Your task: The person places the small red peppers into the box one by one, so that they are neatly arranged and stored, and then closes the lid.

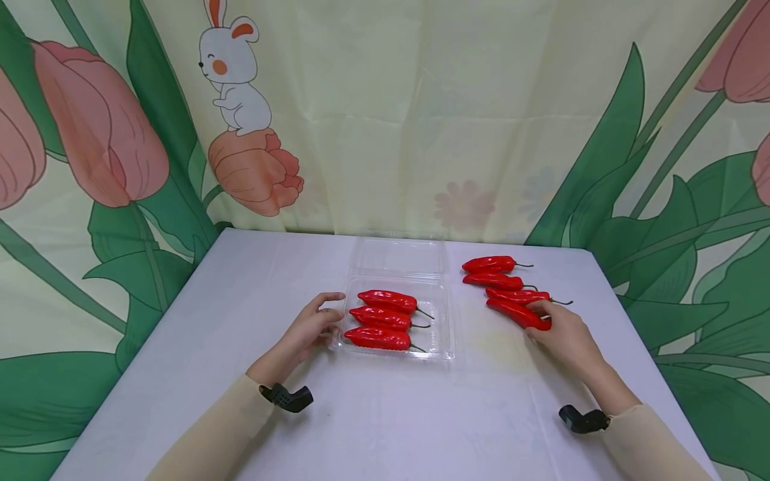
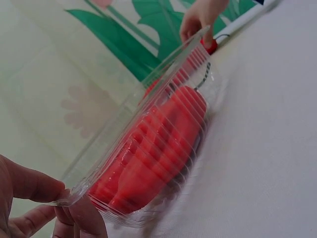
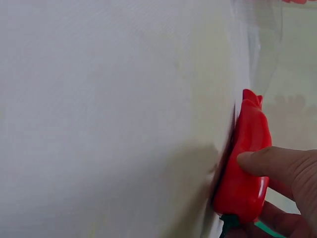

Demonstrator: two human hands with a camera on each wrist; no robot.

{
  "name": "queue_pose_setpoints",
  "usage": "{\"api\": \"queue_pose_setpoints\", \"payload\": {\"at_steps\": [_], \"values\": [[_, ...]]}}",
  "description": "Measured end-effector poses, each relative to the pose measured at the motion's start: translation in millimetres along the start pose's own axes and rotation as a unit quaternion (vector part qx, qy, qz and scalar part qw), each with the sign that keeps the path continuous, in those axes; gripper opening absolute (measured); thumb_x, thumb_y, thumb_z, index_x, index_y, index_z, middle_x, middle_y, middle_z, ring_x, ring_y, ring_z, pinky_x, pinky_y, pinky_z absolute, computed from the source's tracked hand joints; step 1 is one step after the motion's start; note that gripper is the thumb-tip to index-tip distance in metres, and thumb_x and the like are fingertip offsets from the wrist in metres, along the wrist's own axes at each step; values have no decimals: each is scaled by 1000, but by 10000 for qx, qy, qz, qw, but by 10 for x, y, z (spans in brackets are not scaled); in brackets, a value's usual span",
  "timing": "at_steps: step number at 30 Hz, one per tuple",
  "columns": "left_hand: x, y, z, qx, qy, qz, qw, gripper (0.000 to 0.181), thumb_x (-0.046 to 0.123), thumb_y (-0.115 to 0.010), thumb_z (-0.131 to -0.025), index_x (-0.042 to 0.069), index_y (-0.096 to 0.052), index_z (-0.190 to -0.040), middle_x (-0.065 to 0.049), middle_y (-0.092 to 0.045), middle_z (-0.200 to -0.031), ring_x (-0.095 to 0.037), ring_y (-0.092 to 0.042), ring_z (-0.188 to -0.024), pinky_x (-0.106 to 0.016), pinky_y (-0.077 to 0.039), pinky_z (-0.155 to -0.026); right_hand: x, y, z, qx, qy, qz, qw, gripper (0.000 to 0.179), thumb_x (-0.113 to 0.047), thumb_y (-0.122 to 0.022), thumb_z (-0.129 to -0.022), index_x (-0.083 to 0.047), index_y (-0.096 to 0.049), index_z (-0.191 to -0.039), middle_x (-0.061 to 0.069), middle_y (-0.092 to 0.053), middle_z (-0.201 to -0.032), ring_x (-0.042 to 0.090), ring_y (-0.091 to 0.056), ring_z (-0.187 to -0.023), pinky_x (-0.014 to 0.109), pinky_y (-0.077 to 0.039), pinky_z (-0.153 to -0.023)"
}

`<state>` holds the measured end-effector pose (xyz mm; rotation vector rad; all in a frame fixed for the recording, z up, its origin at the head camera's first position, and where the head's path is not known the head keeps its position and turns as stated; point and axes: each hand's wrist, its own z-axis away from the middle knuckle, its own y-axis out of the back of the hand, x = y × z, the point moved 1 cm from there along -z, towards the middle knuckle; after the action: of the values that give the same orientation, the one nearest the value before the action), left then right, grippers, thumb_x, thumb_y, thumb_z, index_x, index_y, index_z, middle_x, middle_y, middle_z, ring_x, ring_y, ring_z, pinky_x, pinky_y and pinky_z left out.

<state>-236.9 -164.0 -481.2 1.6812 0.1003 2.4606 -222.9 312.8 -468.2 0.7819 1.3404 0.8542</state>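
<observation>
A clear plastic clamshell box lies with its lid folded back, and three red chili peppers rest side by side in it, stems to the right. My left hand pinches the box's left rim between thumb and fingers, as the left wrist view shows. To the right of the box, my right hand grips the nearest red chili pepper by its stem end, thumb on one side and fingers on the other. Three more chili peppers lie in a row just beyond that hand.
The box's transparent lid extends toward the table's back edge. A white cloth covers the table. Behind it hangs a curtain printed with tulips and a rabbit.
</observation>
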Motion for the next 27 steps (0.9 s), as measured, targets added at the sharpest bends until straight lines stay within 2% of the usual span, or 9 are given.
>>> {"api": "queue_pose_setpoints", "payload": {"at_steps": [9,22,27], "values": [[4,-1,-10,1,33,2,10000,51,18,-63,-98,18,-49,-146,-15,-66,-111,-19,-57,-69,-25,-51,-63,57,-3,44,214,-19,-57,9998,66,-22,-84,-85,3,-56,-139,32,-56,-133,49,-52,-117,50,-61,-81],[-2,-5,-4,42,-6,11,10000,52,19,-64,-97,21,-49,-147,-15,-66,-112,-19,-57,-71,-25,-51,-65,46,11,73,164,-173,-309,9992,57,-25,-78,-90,4,-59,-135,28,-63,-124,40,-60,-105,40,-60,-75],[-2,-1,-5,29,38,32,10000,53,19,-64,-97,21,-49,-147,-14,-66,-112,-19,-57,-71,-25,-50,-64,31,18,57,86,-273,-351,9990,58,-29,-76,-91,5,-59,-135,30,-63,-125,40,-60,-106,38,-61,-74]]}}
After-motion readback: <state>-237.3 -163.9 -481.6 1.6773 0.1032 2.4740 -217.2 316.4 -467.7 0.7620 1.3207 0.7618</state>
